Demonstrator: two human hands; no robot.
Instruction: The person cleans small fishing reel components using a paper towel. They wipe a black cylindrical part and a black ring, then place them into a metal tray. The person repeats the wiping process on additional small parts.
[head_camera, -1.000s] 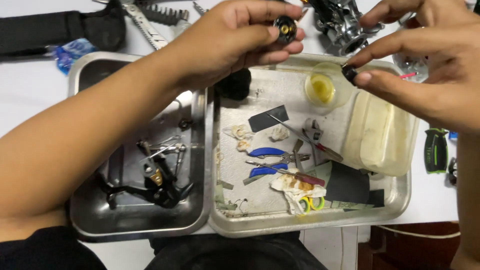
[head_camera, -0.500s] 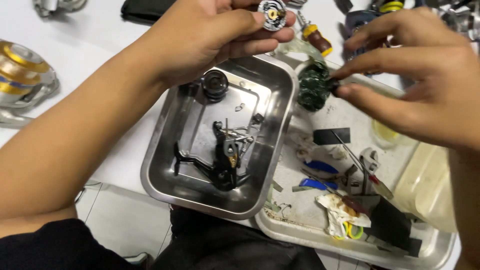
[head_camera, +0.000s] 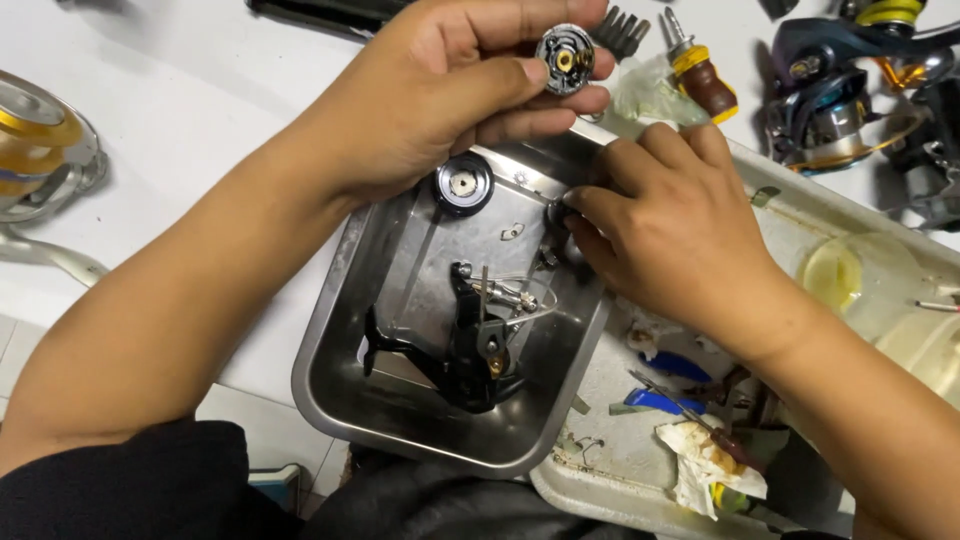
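Your left hand (head_camera: 440, 100) pinches a round grey metal disc with a brass centre (head_camera: 565, 58) at twelve o'clock. Your right hand (head_camera: 670, 230) closes on a small dark part (head_camera: 556, 213) over the steel tray (head_camera: 340, 390) — the stripped black reel frame (head_camera: 470, 345) lies there, far from reassembled.

White worktop (head_camera: 200, 110): rectangular steel tray (head_camera: 330, 350) at near edge, second shallow tray (head_camera: 600, 480) alongside; gold fishing reel (head_camera: 40, 150) left; yellow-handled screwdriver (head_camera: 700, 75) far side.
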